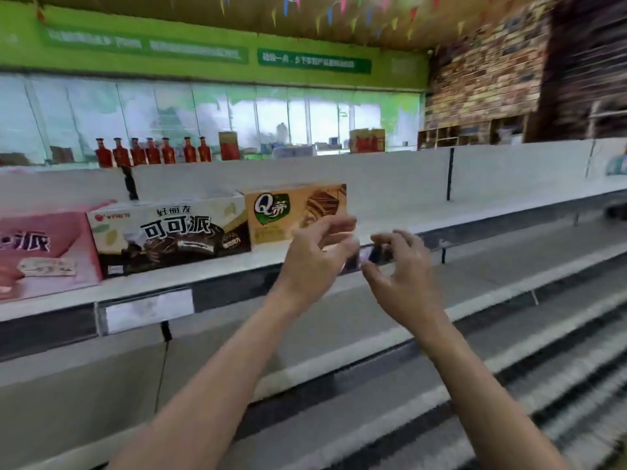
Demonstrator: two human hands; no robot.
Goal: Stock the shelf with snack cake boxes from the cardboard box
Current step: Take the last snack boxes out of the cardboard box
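Your two bare forearms reach up from the bottom edge toward the shelf (390, 212), and they are the closest things in view. Your left hand (314, 259) is raised in front of the shelf lip with its fingers loosely curled and spread; it holds nothing, though motion blur softens the fingertips. Directly behind those fingertips, and just above them, stands the orange snack cake box (288, 212), upright on the shelf board with its printed face toward you. Whether the fingertips touch its lower right corner you cannot tell; they overlap it in the view.

Your right hand (402, 266) hovers just beside the left one, a little lower, fingers also parted and gently bent, gripping nothing. Behind its fingers runs the dark price rail (434, 240) on the shelf's front edge.

To the left of your left hand, touching the orange box's side, sits a cream and brown cocoa pie box (169, 237), and further left again a pink box (44, 249), partly cut off by the frame. Below your left wrist a white price tag (149, 310) sits in the rail. Beyond your right hand the shelf board runs bare to the right. Well behind and above both hands, a row of red bottles (152, 151) lines the top of the white back panel.
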